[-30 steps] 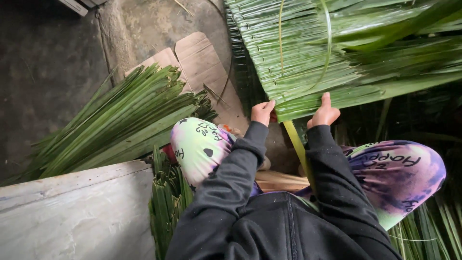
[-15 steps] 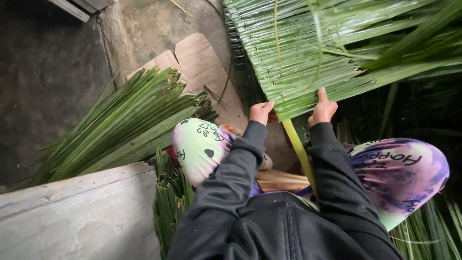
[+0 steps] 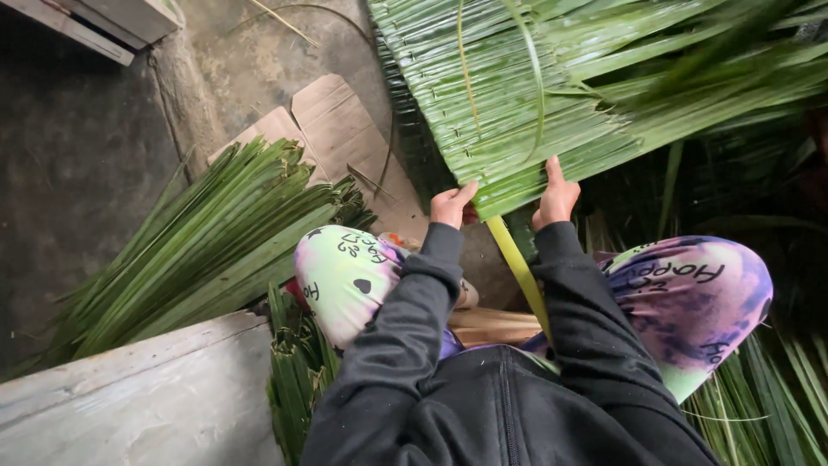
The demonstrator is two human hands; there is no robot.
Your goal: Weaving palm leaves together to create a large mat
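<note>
Seated person, viewed from above; both arms in dark sleeves reach forward and up to a woven palm-leaf panel [image 3: 552, 95] that lies directly ahead of the hands and extends away and to the right. Left hand [image 3: 452, 205] pinches the panel's near edge, thumb on top, fingers curled beneath. Right hand [image 3: 555, 197] grips the same edge just beside it, fingers extended up against the leaf strips. Both hands are closed on the panel; neither is free. The two are about equally near, the right set slightly further along the edge. Panel's leaflets run diagonally, from upper left down toward lower right; the near edge slopes up to the right past the right hand. A pale yellow-green midrib [image 3: 516, 263] runs from between the hands down toward the lap, between the knees. Left of the left hand, well apart: a bundle of loose palm leaves [image 3: 198, 246] on flattened cardboard [image 3: 336, 129]. Below the left elbow: a grey concrete slab [image 3: 138, 397]. More leaves lie right of the right knee.
</note>
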